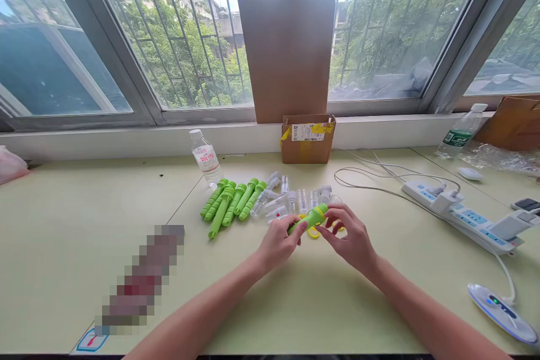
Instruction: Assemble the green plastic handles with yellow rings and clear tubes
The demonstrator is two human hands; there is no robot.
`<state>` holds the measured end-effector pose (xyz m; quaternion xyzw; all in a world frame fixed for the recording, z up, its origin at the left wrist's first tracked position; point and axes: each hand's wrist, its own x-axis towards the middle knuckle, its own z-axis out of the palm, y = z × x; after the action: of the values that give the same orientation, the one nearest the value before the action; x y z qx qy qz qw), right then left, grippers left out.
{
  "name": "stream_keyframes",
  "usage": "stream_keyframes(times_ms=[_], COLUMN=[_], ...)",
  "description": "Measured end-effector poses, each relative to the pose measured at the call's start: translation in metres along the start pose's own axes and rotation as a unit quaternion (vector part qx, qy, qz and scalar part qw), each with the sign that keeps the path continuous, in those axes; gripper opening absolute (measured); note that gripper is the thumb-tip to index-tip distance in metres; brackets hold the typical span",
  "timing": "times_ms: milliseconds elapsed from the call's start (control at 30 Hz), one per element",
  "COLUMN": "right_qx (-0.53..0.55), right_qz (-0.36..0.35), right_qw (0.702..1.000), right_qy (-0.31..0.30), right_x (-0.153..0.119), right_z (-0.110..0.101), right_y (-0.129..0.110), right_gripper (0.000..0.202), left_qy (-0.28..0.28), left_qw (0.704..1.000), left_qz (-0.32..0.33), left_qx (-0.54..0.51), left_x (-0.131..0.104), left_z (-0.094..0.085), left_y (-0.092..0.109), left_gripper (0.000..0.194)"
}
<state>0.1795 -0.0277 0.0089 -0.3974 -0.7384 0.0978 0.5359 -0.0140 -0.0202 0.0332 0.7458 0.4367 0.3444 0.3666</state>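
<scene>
My left hand (280, 242) is closed around a green plastic tube (310, 218) with a threaded end, tilted up toward the right. At that threaded end, the curled fingers of my right hand (350, 236) touch the tube. Yellow rings (313, 233) lie on the table just below and behind my fingers. Left of my hands lies a group of several similar green tubes (232, 202), with ridged bodies and threaded ends. Small clear bottles (302, 200), some with white caps, are heaped behind my hands.
A water bottle (206, 158) stands behind the green tubes. A small cardboard box (306, 152) is against the window ledge, below a tall brown board (291, 56). Right are a power strip (468, 216), cables (379, 194), a white device (502, 312) and another bottle (462, 132).
</scene>
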Motion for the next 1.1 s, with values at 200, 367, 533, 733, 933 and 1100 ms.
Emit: stream_keyframes(times_ms=[200,367,533,733,933,1100], right_qx=[-0.016,-0.028,-0.039,-0.041,-0.033,-0.026], right_qz=[-0.010,-0.028,-0.039,-0.035,-0.020,-0.015], right_qw=[1.000,0.999,0.998,0.998,0.999,1.000], right_qy=[0.014,0.030,0.038,0.041,0.025,0.011], right_x=[-0.0005,-0.0003,-0.0012,-0.0005,0.0000,-0.0002], right_z=[0.0008,0.0020,0.0009,0.0008,0.0012,0.0008], right_y=[0.0014,0.0008,-0.0007,0.0001,0.0011,0.0020], right_gripper=[0.012,0.010,0.007,0.005,0.004,0.004], left_qy=[-0.037,-0.064,-0.046,-0.032,-0.047,-0.107], left_qw=[0.990,0.977,0.974,0.989,0.988,0.971], left_qz=[-0.067,-0.116,-0.123,-0.069,-0.086,-0.121], left_qx=[-0.120,-0.165,-0.183,-0.129,-0.120,-0.174], left_x=[0.0023,0.0042,0.0045,0.0057,0.0051,0.0060], left_z=[0.0002,-0.0048,-0.0062,-0.0080,-0.0071,-0.0068], left_y=[0.0041,0.0078,0.0086,0.0055,0.0046,0.0012], left_gripper=[0.042,0.037,0.040,0.036,0.042,0.048])
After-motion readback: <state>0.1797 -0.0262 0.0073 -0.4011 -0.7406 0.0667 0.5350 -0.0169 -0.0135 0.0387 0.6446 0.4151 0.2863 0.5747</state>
